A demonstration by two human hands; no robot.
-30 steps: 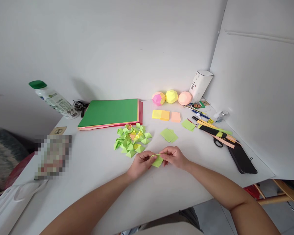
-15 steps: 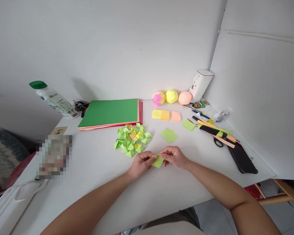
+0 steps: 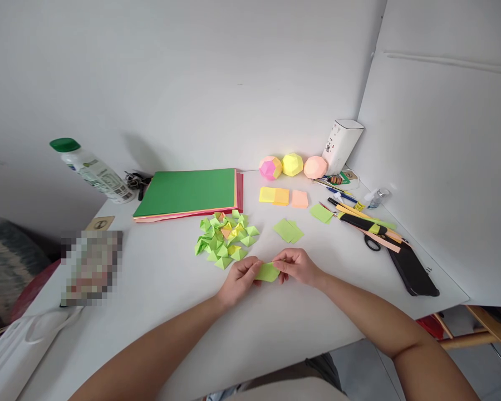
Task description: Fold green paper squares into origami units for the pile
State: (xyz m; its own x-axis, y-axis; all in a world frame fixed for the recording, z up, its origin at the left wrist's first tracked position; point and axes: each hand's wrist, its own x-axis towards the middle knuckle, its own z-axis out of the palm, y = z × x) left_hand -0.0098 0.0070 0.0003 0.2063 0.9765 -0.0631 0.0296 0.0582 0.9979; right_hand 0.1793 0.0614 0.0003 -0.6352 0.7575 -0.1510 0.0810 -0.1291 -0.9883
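Note:
A small light-green piece of paper (image 3: 268, 272) is stretched between my two hands, close above the white table. My left hand (image 3: 240, 278) pinches its left end between thumb and fingers. At the upper right corner, my right hand (image 3: 296, 266) pinches it the same way. Part of the paper is hidden behind the fingers. Just beyond my left hand lies a heap of folded green paper pieces (image 3: 215, 239), with a few yellow and orange ones among them. Flat green paper squares (image 3: 288, 230) lie beyond my right hand.
Coloured sheets (image 3: 187, 192) are stacked at the back left, near a green-capped bottle (image 3: 96, 172). Three faceted paper balls (image 3: 293, 165) sit by the wall. Yellow and orange squares (image 3: 274, 195) lie before them. On the right are a cutter (image 3: 359, 221) and a black phone-like object (image 3: 413, 272).
My left thumb has slid back from the middle of the green paper toward its left end, and more of the paper's face shows. My right hand has barely moved.

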